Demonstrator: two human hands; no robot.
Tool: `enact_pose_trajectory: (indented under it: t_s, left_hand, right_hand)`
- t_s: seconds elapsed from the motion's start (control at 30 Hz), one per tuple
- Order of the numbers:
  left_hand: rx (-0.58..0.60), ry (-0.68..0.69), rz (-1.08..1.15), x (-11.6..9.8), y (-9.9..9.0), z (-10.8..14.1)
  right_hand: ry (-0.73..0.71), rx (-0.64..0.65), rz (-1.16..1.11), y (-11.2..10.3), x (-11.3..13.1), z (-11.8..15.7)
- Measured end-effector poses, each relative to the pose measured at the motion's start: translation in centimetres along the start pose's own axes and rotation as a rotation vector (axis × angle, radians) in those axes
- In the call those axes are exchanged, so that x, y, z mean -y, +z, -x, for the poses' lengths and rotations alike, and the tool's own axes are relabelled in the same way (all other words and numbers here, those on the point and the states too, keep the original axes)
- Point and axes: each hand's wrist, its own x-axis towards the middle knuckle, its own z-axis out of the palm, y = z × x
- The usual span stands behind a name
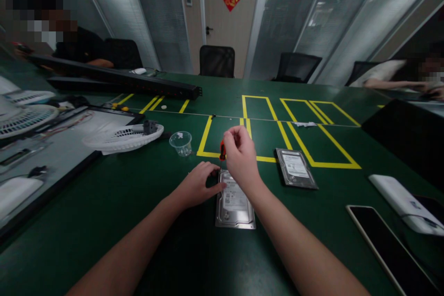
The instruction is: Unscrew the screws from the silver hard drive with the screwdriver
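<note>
A silver hard drive [239, 215] with a white label lies flat in front of me on the green table. My right hand [242, 150] pinches the top of a small red and black screwdriver [222, 150]. The screwdriver points down, its tip at the drive's far left corner. My left hand [199, 185] steadies that same corner, thumb on the label and fingertips beside the screwdriver's shaft. Part of the drive is hidden behind my right hand and wrist. To the right lies a second hard drive [296, 169], label up.
A clear plastic cup [181, 143] stands left of my hands. Further left are white fan parts [128, 136] and a flat panel [79, 148]. At right are a phone [381, 245] and a white power bank [405, 203]. Yellow tape [333, 165] marks the table; people sit at both far sides.
</note>
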Motion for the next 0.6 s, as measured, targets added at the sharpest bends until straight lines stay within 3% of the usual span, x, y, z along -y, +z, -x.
enact_pose_trajectory:
  t_s: [0.6]
  left_hand:
    - [-0.001, -0.003, 0.016, 0.12, 0.01, 0.05]
  right_hand:
    - [-0.054, 0.010, 0.020, -0.11, 0.43, 0.09]
